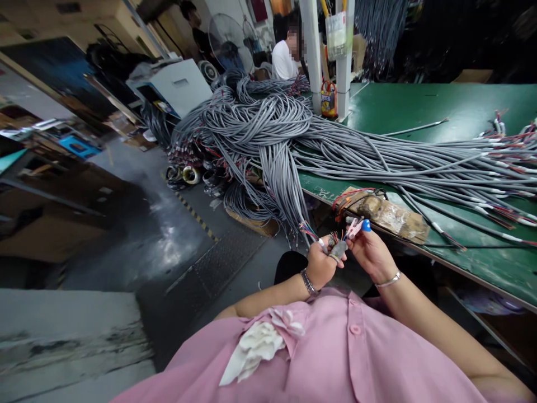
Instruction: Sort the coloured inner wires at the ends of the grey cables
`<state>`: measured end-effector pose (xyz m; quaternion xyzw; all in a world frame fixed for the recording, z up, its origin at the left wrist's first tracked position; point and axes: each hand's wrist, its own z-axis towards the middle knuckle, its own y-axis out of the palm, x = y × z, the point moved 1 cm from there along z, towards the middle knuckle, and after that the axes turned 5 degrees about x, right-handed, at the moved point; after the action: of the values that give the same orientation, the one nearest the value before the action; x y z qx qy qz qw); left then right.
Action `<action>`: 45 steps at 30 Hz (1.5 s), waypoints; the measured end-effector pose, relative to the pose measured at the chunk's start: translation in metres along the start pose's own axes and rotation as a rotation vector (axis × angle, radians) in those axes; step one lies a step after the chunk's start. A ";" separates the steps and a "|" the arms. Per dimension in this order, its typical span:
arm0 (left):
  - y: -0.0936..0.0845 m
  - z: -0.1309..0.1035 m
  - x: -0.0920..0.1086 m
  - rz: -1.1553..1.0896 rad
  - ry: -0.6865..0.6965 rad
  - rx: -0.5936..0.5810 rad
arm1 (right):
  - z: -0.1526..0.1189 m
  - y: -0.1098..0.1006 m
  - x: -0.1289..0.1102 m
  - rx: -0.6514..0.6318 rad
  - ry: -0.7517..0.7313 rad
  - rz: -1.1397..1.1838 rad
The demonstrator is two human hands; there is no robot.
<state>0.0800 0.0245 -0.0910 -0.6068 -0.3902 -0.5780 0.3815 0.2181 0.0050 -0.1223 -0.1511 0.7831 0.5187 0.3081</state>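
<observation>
My left hand (322, 265) is closed around the end of a grey cable (322, 244), from which thin coloured wires (334, 237) fan out. A grey wrap covers its thumb. Just to the right, my right hand (371, 254) pinches a small pale pink piece (354, 228) whose exact kind I cannot make out. A blue finger cover (366, 225) sits on one of its fingertips. The two hands are close together, in front of the table edge. Beyond them lies a taped wooden block (388, 215) with wires on it.
A large heap of grey cables (255, 120) spreads across the green table (419, 106) and hangs over its left edge. White posts (311, 50) rise from the table. A person in a white shirt (284, 60) sits behind. Coiled cables (251, 201) lie low on the left.
</observation>
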 end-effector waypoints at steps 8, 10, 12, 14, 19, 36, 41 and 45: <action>-0.011 -0.005 -0.001 -0.059 -0.043 0.012 | -0.009 -0.008 -0.001 -0.132 0.190 0.008; -0.014 -0.006 0.000 -0.059 -0.058 0.017 | -0.013 -0.010 -0.001 -0.170 0.212 -0.024; -0.014 -0.006 0.001 -0.063 -0.067 0.025 | -0.017 -0.012 -0.001 -0.201 0.222 -0.058; -0.013 -0.007 0.002 -0.075 -0.065 0.025 | -0.021 -0.013 -0.001 -0.242 0.201 -0.115; -0.009 -0.007 -0.001 -0.089 -0.036 -0.021 | -0.032 -0.005 0.001 -0.290 0.075 -0.253; -0.013 -0.002 -0.012 -0.032 -0.111 -0.162 | -0.035 -0.001 0.010 -0.062 -0.085 -0.398; -0.012 -0.004 -0.016 -0.087 -0.066 -0.059 | -0.039 0.006 0.017 -0.069 0.012 -0.250; -0.013 -0.003 -0.015 -0.165 -0.099 -0.013 | -0.034 -0.002 0.012 -0.134 0.075 -0.202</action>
<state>0.0663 0.0267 -0.1059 -0.6028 -0.4535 -0.5792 0.3090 0.1988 -0.0251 -0.1223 -0.2685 0.7385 0.5302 0.3185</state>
